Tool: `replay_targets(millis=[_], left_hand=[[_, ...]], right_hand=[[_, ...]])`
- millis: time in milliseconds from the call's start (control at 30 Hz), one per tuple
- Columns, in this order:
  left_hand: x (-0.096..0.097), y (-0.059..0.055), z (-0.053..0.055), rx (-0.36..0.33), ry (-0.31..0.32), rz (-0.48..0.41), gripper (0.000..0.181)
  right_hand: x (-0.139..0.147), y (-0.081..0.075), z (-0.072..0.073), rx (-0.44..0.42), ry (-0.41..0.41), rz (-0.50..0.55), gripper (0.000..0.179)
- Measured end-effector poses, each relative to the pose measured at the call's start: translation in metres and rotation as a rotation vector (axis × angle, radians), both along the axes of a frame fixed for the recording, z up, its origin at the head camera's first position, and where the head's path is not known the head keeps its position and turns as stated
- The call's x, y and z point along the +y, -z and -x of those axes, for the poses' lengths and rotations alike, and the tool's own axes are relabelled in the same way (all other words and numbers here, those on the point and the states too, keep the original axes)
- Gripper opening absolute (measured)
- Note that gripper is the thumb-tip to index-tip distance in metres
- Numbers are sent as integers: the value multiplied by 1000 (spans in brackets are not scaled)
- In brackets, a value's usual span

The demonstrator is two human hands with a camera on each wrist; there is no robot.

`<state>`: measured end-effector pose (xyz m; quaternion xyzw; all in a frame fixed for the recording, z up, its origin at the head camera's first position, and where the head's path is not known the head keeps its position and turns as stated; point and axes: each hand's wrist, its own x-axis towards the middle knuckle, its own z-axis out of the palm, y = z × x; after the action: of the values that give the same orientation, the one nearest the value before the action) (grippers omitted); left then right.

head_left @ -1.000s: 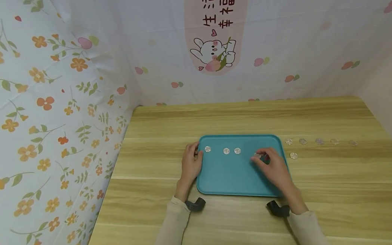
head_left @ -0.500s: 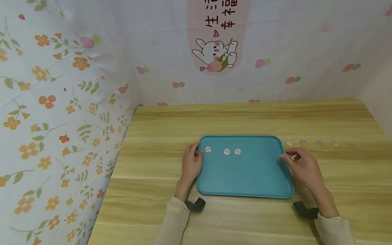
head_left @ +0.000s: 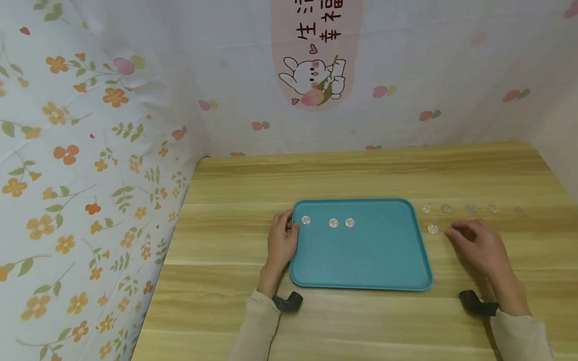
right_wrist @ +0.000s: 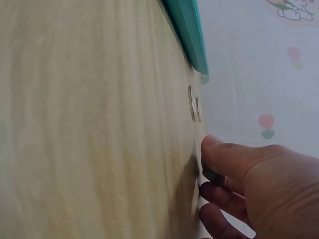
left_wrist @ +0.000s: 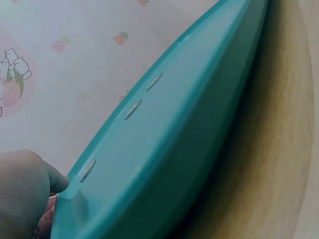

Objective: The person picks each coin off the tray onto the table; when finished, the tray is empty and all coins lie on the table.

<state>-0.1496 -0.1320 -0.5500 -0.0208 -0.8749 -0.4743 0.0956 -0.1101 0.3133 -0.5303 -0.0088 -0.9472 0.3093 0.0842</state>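
While the left side of the blue tray [head_left: 358, 259] is held by the left hand [head_left: 281, 241], a small dark thing [right_wrist: 213, 175] is pinched by the right hand [head_left: 482, 246], to the right of the tray. The left grip is closed on the tray's rim, with the thumb laid on top; most of the other fingers are hidden. The right grip is nearly closed, with thumb and fingertips kept apart only by the dark thing (what it is cannot be made out).

In the tray, near its far edge, three silver coins [head_left: 333, 222] are laid flat, one by the left end and two close together. On the wooden table [head_left: 358, 336], to the right of the tray, a row of five coins [head_left: 471, 208] is seen, and the ones farthest from the tray are faint. One more coin [head_left: 433, 229] is set between the tray and the right hand. The marks on the coins are too small to be read.

In the right wrist view, only one end of the tray is shown. Nearer than the tray, both sleeves [head_left: 249, 337] are cut off. Behind the tray, a white cloth [head_left: 409, 40] is hung, and its writing [head_left: 307, 30] is cut off at the top.
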Motion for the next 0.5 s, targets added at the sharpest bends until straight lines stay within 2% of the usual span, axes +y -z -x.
replay_targets(millis=[267,500], left_hand=[[-1,1,0,-1,-1,-11,41],[0,2,1,18,-2,-2,40]], right_hand=[[0,3,5,41,-17,-81,25],[0,5,5,34,-21,-82,25]])
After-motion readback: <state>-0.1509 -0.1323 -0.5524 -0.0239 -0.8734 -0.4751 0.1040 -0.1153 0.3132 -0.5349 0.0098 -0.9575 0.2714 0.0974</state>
